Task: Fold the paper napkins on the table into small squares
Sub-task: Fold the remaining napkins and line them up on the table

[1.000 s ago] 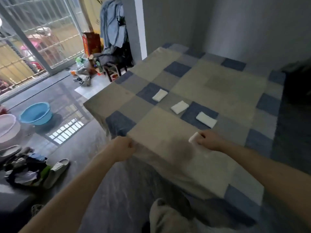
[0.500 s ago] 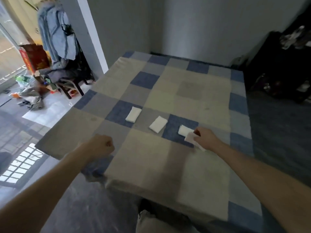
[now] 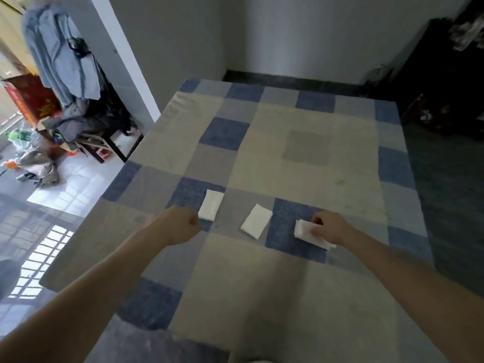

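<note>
R hand [image 3: 330, 227] grip pinches folded napkin [image 3: 305, 230], L hand [image 3: 180, 224] prob. fisted, empty.

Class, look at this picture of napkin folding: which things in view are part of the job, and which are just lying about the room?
Part of the job:
left napkin
middle napkin
napkin held by the right hand
checked tablecloth

Just lying about:
hanging grey clothes
red box
stool
clutter on the floor
</note>
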`<state>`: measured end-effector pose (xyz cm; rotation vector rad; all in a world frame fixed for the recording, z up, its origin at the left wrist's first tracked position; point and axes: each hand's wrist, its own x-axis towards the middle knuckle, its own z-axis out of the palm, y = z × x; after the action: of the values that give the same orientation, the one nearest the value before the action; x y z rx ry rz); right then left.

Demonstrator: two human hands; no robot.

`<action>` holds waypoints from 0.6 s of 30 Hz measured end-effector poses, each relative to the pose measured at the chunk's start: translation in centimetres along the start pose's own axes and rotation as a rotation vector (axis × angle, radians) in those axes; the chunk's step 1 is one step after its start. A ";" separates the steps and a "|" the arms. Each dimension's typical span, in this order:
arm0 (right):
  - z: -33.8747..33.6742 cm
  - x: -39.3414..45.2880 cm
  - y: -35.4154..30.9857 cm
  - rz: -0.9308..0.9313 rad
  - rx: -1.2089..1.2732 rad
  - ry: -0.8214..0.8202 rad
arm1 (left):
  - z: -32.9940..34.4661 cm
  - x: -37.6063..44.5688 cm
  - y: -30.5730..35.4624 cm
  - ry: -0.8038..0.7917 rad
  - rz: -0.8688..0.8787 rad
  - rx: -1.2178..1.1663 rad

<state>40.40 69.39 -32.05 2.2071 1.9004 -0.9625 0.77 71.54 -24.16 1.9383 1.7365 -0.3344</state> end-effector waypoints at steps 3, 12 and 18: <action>0.6 0.5 0.1 0.009 0.023 0.033 | -0.2 1.8 0.1 -0.019 0.021 0.043; 0.3 1.2 0.6 -0.040 0.020 0.009 | -0.6 4.1 1.5 -0.114 0.041 0.097; 1.2 1.6 0.4 -0.030 0.007 0.087 | -0.5 3.9 1.2 -0.121 -0.004 0.151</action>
<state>40.39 70.20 -33.95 2.2670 1.9743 -0.8921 2.49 75.04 -25.40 1.9745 1.6800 -0.5872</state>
